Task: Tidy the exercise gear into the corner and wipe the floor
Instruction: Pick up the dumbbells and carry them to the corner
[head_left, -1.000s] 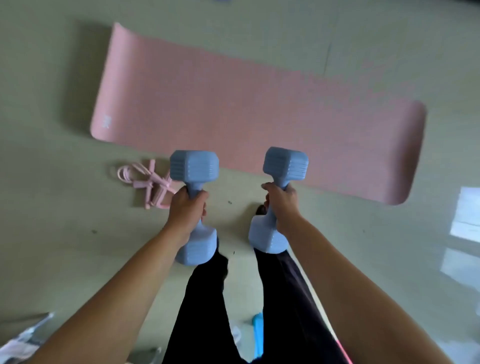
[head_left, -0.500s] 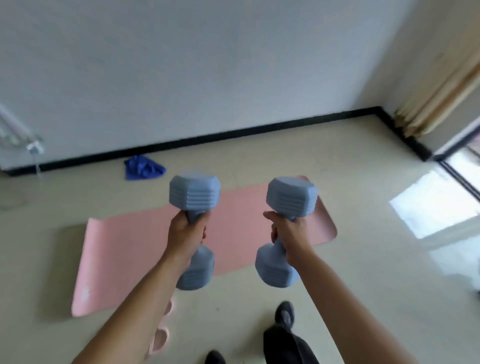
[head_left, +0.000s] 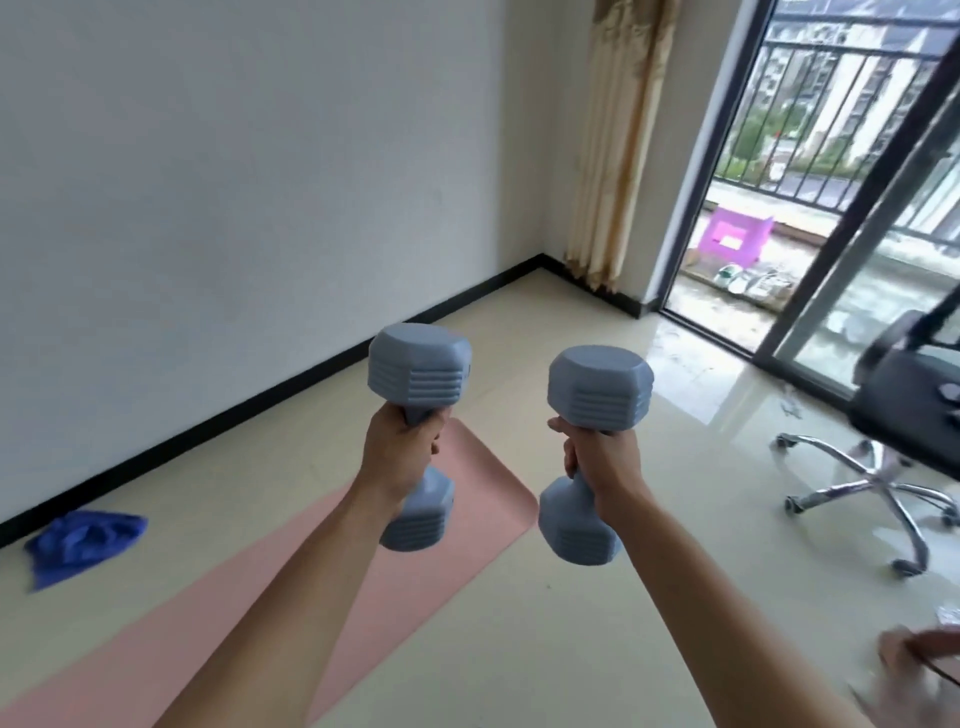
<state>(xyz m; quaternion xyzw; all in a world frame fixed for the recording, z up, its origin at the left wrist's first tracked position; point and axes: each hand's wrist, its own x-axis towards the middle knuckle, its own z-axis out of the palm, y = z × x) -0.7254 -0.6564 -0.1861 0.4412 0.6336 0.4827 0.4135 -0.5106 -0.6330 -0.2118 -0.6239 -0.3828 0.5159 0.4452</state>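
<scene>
Left hand (head_left: 400, 460) is gripping left dumbbell (head_left: 418, 369), right hand (head_left: 605, 467) right dumbbell (head_left: 600, 387), neither cornered yet; mat (head_left: 415, 587) beneath, cloth (head_left: 83, 540) leftward lying out; floor (head_left: 519, 654) unwiped

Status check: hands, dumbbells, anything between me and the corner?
Left hand grips left dumbbell, right hand grips right dumbbell; both roughly upright. Mat lies flat ahead. Chair off right, cloth by wall.

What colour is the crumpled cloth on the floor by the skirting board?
The cloth is deep blue, plain with no pattern visible; the head view, the only one, shows it.
</scene>
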